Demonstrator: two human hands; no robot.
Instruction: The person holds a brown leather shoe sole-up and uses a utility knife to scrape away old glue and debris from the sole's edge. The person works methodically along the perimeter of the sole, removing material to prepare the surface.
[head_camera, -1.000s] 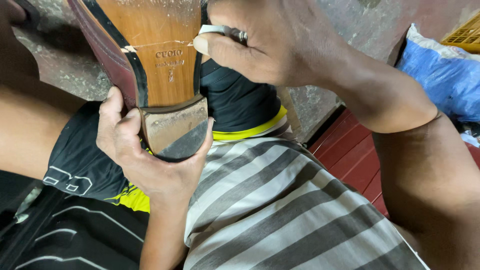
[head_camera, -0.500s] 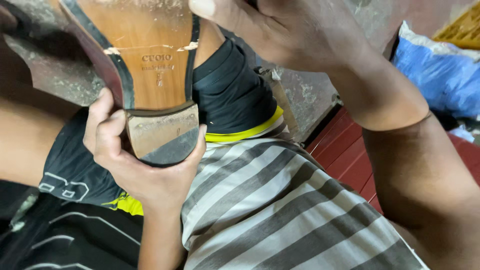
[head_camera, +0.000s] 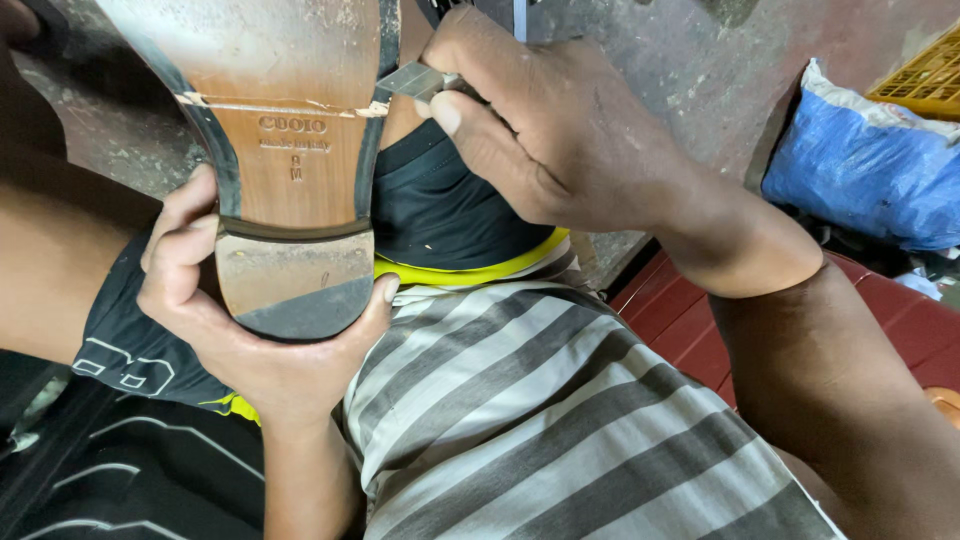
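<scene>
A dress shoe (head_camera: 295, 150) is held sole up over my lap, its tan leather sole stamped and its worn heel block toward me. My left hand (head_camera: 250, 340) cups the heel from below, fingers and thumb wrapped round its sides. My right hand (head_camera: 540, 140) grips a small flat metal blade (head_camera: 410, 80), whose tip touches the sole's right edge beside a pale seam that runs across the sole. The tool's handle is hidden inside my fist.
My lap shows dark shorts with a yellow hem (head_camera: 470, 270) and a grey striped shirt (head_camera: 540, 420). A red seat or crate (head_camera: 680, 310) lies under me at right. A blue sack (head_camera: 870, 170) and a yellow crate (head_camera: 925, 80) sit far right on the concrete floor.
The shoe has come lower and closer in view. My right hand has dropped from the top edge down to the sole's right edge with the blade.
</scene>
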